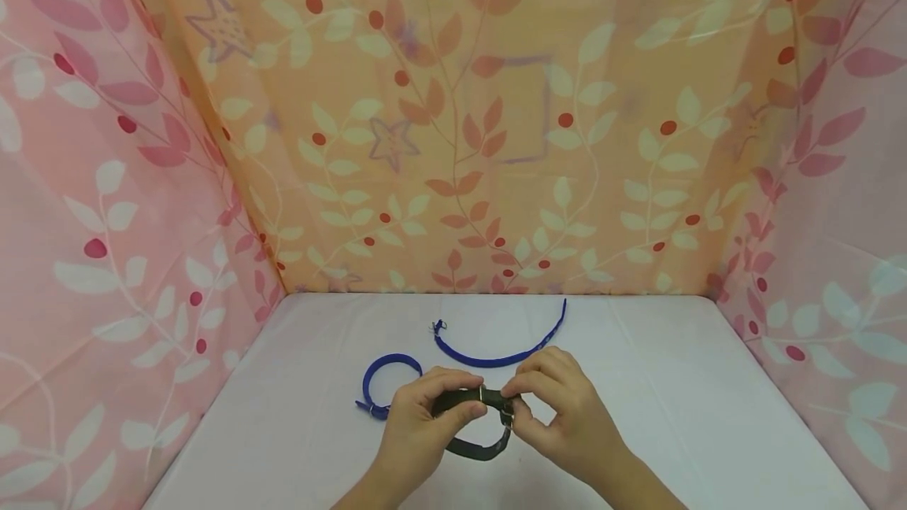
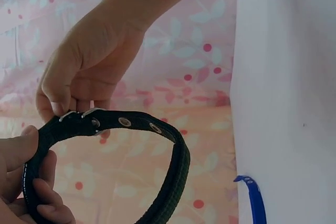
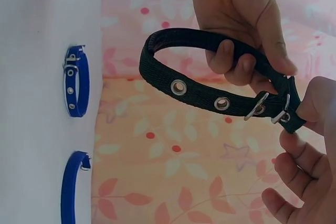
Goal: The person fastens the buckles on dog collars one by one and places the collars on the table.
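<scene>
Fingers (image 1: 457, 378) of the left hand (image 1: 418, 419) grip the dark collar (image 1: 475, 451), which I see remotely above the desk (image 1: 708, 423); the right hand (image 1: 570, 408) pinches it near the buckle (image 3: 280, 116). Beyond lie a blue looped collar (image 1: 367, 381) and an open blue strap (image 1: 492, 363).

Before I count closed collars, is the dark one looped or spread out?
Looped: in the right wrist view, the dark collar curves round to meet its buckle; whether the buckle is fastened, I cannot tell.
</scene>
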Demonstrator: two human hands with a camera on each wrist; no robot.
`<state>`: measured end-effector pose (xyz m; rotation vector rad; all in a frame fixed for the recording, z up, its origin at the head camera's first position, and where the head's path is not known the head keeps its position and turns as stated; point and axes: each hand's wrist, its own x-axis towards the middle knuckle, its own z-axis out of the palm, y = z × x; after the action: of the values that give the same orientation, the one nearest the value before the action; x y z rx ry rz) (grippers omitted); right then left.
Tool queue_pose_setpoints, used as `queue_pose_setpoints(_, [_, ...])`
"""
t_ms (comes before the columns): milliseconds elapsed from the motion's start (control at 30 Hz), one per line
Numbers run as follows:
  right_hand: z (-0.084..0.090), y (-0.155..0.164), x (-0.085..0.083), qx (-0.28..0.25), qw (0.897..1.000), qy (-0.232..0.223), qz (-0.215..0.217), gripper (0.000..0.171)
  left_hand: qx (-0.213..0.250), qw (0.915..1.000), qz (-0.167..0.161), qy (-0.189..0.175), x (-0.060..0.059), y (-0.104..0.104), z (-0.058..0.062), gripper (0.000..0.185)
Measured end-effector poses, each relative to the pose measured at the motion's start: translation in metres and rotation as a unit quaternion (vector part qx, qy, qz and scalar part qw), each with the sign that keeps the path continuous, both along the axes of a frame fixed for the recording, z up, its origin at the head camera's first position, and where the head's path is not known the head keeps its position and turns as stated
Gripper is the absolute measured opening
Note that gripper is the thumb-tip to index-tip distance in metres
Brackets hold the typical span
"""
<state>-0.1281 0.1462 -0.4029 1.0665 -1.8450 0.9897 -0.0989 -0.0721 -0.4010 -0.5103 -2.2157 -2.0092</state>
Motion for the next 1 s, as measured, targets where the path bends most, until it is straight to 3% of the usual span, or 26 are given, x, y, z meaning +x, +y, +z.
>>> queue_pose_setpoints(300, [-0.001,0.001,-0.002,0.017,1.0,-0.014,-0.001,0.033,-0.023,0.9995,-0.001,-0.022,-0.001,-0.002,0.001,0.024])
queue_pose_setpoints(600, [0.0,0.002,0.001,-0.001,0.997,-0.078,0.022,0.041,-0.038,0.9989,-0.005,-0.028,-0.002,-0.003,0.002,0.026])
queue_pose_setpoints(767, [0.002,0.006,0.003,-0.005,0.989,-0.143,0.039,0.042,-0.003,0.9997,0.001,-0.024,0.0,-0.005,0.006,0.024])
queue_pose_setpoints(900, [0.005,0.01,0.004,0.023,0.978,-0.203,0.033,0.04,0.041,0.9991,-0.002,-0.009,-0.001,-0.008,0.008,0.023])
queue_pose_setpoints(1000, [0.006,0.01,0.004,0.039,0.973,-0.224,0.025,0.037,0.06,0.9982,-0.009,0.001,-0.001,-0.009,0.009,0.024])
